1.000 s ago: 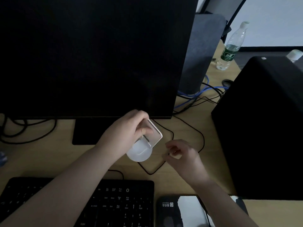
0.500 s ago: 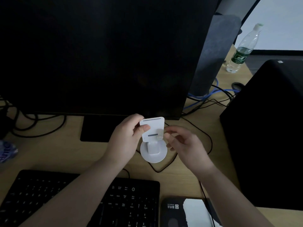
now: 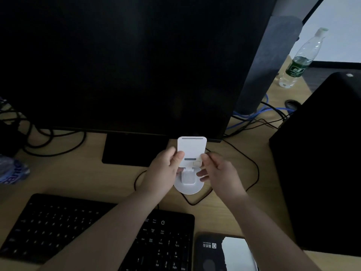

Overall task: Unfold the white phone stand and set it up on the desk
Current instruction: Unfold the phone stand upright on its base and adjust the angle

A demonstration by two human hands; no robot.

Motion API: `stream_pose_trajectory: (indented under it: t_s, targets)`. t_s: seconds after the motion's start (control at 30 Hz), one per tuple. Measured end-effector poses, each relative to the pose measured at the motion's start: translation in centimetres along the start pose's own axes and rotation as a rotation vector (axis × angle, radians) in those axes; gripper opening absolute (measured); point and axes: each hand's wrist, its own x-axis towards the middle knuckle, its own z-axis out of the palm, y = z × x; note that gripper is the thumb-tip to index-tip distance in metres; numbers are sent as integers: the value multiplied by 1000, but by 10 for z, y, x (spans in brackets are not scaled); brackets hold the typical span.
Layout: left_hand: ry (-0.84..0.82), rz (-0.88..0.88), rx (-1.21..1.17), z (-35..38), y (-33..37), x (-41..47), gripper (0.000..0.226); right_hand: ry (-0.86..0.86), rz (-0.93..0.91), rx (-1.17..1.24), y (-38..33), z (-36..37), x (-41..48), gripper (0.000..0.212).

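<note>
Black, glossy and flat: monitor [image 3: 121, 63], largest item, its lower edge just behind the stand's raised plate; a backward tip of that plate would likely knock it.

Pale wood-grain desk [image 3: 78, 173], smooth; a light base could slide on it if pressed off-centre.

Black matte keyboard [image 3: 93, 231], near edge, apart from the stand.

Thin black cable [image 3: 252, 165], looped around and seemingly under the stand's base; judged the chief hazard, since a base resting on it may rock or sit crooked.

White phone stand [image 3: 190, 165], hard smooth plastic: round disc base low over or on the desk (contact unclear), short hinged arm, rounded rectangular back plate raised near upright with two grey slots. Hinge stiffness unknown; forcing it might snap the plate down on fingers.

Left hand [image 3: 166, 169], closed on the plate's left edge, thumb on its face.

Right hand [image 3: 216, 169], fingertips pinching the plate's right edge.
</note>
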Motion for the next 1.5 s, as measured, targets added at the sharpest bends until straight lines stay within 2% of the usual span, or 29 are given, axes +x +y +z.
stream_pose_trajectory:
  t_s: [0.1, 0.3, 0.6, 1.1, 1.5]
  targets:
    - [24, 2, 9, 3, 4, 1, 36, 12, 26, -21, -3, 3, 0, 30]
    - [55, -2, 77, 7, 3, 4, 35, 31, 63, -10, -7, 9, -1, 30]
    - [32, 27, 149, 8, -1, 7, 36, -24, 134, 157, -7, 8, -4, 29]
    - [6, -96, 172, 11, 15, 11, 37, 8, 177, 165, -14, 19, -10, 30]
    - [-65, -118, 141, 6, 14, 14, 38, -101, 349, 472, -17, 9, -11, 25]
